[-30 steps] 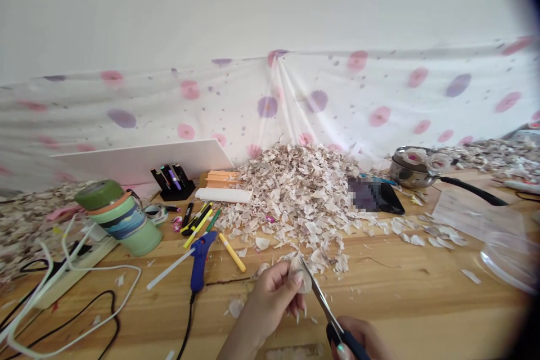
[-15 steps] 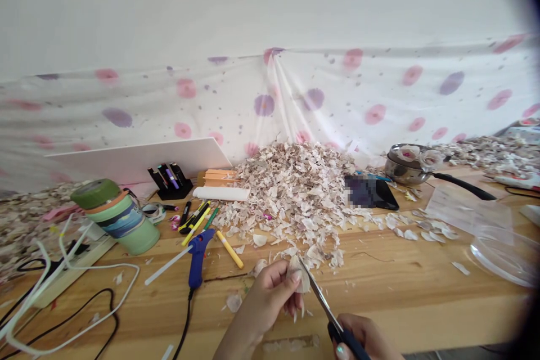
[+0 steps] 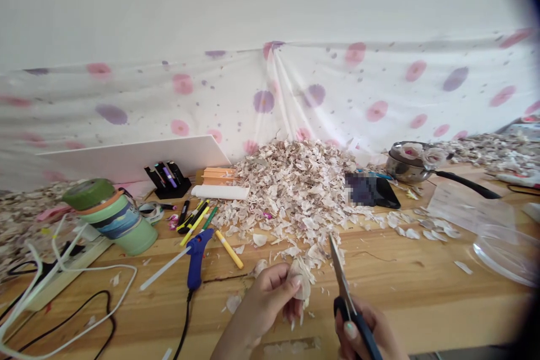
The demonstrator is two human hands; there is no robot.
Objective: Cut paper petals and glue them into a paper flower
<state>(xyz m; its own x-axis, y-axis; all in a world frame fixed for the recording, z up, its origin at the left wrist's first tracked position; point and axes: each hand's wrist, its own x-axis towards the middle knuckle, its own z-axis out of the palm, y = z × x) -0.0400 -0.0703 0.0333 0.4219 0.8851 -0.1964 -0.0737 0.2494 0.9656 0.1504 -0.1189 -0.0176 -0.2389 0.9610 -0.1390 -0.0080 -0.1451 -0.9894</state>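
Observation:
My left hand is closed in a pinch on a small pale petal-like piece, held just above the wooden table. My right hand grips dark-handled scissors. Their blades point up and away, a little to the right of the piece and not touching it. Behind both hands lies a big heap of pale flaky pieces.
A blue glue gun with a black cord, markers and a yellow pen lie at left. A green mug, power strip and cables sit far left. A phone, a metal pan and clear plastic lids are at right.
The scissors have come off the pale piece and swung up and to the right. My left hand has kept hold of the piece and barely moved.

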